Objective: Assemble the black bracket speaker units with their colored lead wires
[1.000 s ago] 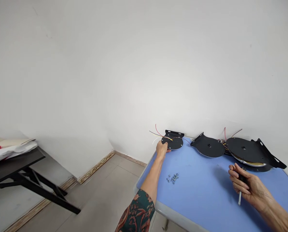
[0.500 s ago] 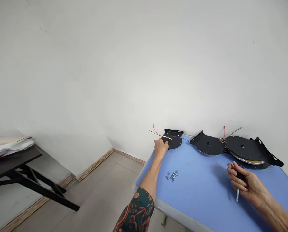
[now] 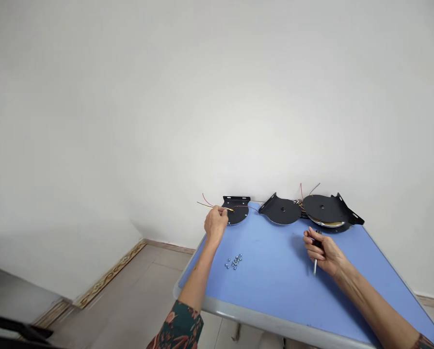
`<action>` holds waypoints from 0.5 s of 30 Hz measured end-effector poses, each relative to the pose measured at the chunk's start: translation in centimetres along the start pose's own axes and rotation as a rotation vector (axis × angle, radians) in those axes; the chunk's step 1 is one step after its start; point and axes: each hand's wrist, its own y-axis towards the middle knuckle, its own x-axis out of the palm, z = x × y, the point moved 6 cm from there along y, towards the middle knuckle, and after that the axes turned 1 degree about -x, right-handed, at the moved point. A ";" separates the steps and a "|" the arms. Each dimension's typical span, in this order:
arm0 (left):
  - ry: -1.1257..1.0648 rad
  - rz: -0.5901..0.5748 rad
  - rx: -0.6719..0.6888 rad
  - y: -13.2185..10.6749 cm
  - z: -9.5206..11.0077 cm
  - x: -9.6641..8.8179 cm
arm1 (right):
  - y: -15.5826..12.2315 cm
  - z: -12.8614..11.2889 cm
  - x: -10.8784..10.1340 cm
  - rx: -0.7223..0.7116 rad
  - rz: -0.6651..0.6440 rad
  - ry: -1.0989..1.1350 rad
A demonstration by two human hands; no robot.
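My left hand (image 3: 216,224) is closed at the left edge of a black round plate with a bent mounting flange (image 3: 240,213). Thin red, dark and white wires (image 3: 210,205) run over that plate and past my fingertips; what the fingers pinch is hard to make out. In my right hand (image 3: 328,254) is a screwdriver (image 3: 314,266), its dark handle in the fingers and its metal shaft pointing down, held above the table. Nearer me than the plate lies a loose cluster of small silver screws (image 3: 234,262).
A second black flanged plate (image 3: 281,212) and a stack of similar plates (image 3: 324,207) lie along the back of the blue table (image 3: 267,276), close to the white wall (image 3: 217,97). Between those plates is a bundle of wires (image 3: 301,206). Part of a black frame (image 3: 13,327) shows at lower left.
The view has swung right, so the table sits further left and the black side table has mostly left the picture. My left fingertips have shifted up towards the wires. The screwdriver stays in my right hand.
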 end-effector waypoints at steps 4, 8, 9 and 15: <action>-0.477 -0.408 -0.129 -4.0 3.3 5.9 | 0.0 0.0 0.0 0.002 0.001 -0.021; -0.631 -0.500 -0.322 -7.7 5.3 11.4 | 0.2 -0.3 -0.5 -0.066 -0.014 -0.133; -0.637 -0.485 -0.334 -8.2 5.7 12.3 | 0.3 -0.7 -0.6 -0.108 -0.006 -0.184; -0.696 -0.397 -0.371 -8.7 6.8 14.5 | 1.9 -2.8 0.3 -0.217 0.154 -0.743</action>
